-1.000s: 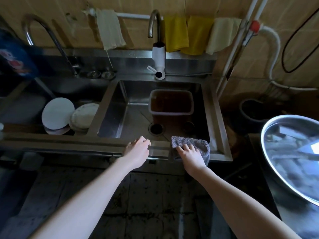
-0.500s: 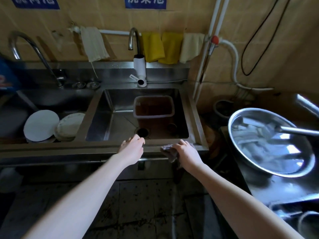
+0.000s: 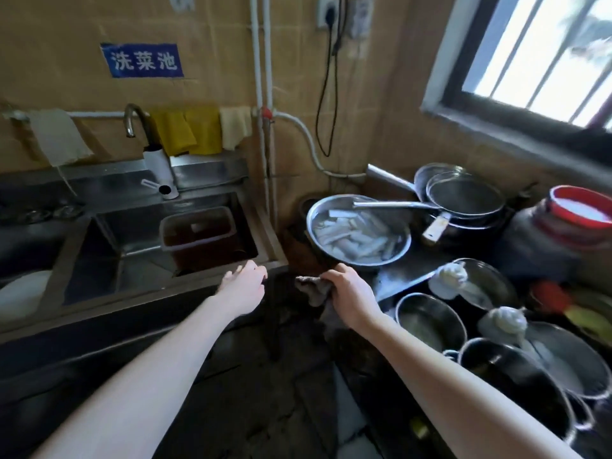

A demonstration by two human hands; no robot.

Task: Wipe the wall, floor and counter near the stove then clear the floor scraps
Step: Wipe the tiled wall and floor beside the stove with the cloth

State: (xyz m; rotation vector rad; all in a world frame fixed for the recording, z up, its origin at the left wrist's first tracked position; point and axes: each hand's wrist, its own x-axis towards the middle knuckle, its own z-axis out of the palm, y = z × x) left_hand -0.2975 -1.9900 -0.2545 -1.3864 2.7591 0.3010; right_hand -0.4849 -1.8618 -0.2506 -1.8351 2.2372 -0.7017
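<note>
My right hand [image 3: 351, 294] grips a grey cloth [image 3: 311, 289], held in the air over the dark gap between the steel sink [image 3: 261, 256] and the counter [image 3: 394, 283] at the right. My left hand [image 3: 243, 286] hovers with fingers apart just off the sink's front right corner and holds nothing. The tan tiled wall [image 3: 371, 134] stands behind the gap. Below my arms lies the dark, dirty floor [image 3: 265, 392].
A steel bowl of pale strips [image 3: 357, 233] sits at the counter's near corner, with pans [image 3: 463, 197], pots [image 3: 430, 319] and a dark jar with a red lid [image 3: 543, 240] crowding the rest. A plastic tub [image 3: 198, 233] sits in the sink. Pipes [image 3: 265, 94] and a cable [image 3: 328, 94] run down the wall.
The view has swung right from the sink toward the counter. My right hand has lifted the cloth off the sink's front rim and carried it right; my left hand has come off the rim.
</note>
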